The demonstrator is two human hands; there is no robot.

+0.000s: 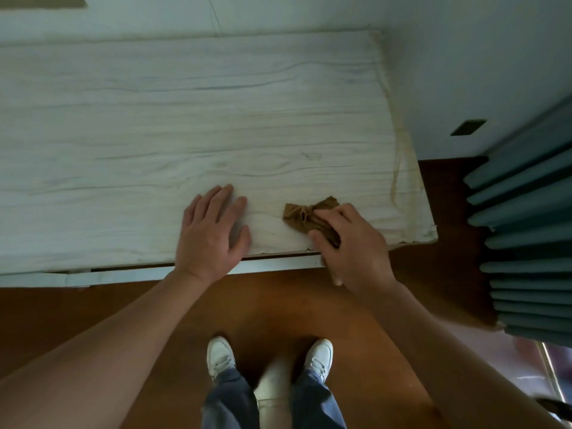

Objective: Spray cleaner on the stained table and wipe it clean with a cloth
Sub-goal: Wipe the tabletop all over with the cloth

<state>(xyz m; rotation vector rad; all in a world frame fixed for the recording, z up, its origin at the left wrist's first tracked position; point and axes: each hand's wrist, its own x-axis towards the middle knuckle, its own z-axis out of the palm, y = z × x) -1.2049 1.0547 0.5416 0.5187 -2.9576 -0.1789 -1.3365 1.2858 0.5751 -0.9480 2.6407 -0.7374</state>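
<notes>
A pale wood-grain table [185, 119] fills the upper half of the head view. A crumpled brown cloth [301, 215] lies near the table's front edge, toward its right end. My right hand [353, 246] grips the cloth, thumb and fingers curled over it and pressing it on the tabletop. My left hand [212, 233] rests flat on the tabletop to the left of the cloth, fingers straight and spread. Faint brownish marks run along the table's right edge [399, 156]. No spray bottle can be seen on the table.
A reddish-brown floor [278, 305] lies below the table's front edge, with my two white shoes [269, 357] on it. Teal pleated curtains [526, 227] hang at the right. A white wall stands behind the table.
</notes>
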